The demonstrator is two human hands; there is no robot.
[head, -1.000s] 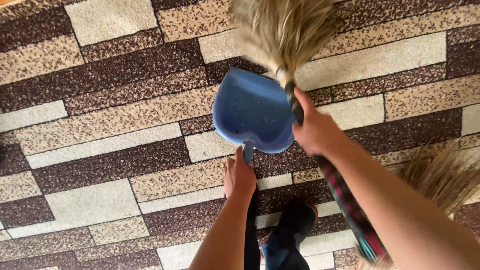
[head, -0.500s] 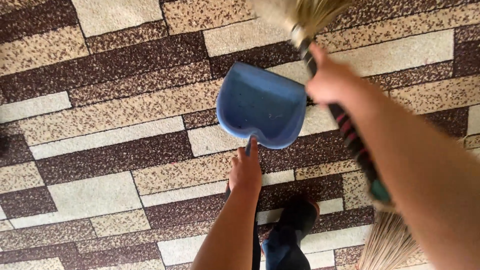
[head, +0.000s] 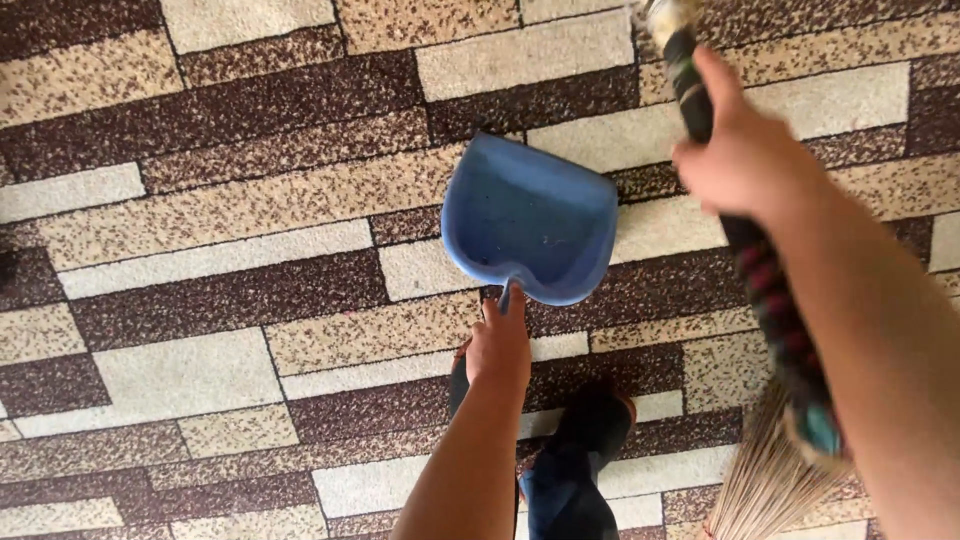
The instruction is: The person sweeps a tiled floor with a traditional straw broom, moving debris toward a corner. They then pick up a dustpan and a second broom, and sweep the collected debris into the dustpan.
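No packages, labels, signs or screens show anywhere in this view (only a patterned floor covering fills the background).

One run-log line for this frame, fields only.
left hand: grips blue dustpan handle | right hand: grips broom handle, raised | dustpan: flat on patterned carpet | bristle head: out of frame

Brown, beige and cream block-patterned carpet [head: 220, 290]; dark-socked foot [head: 590, 430] on it
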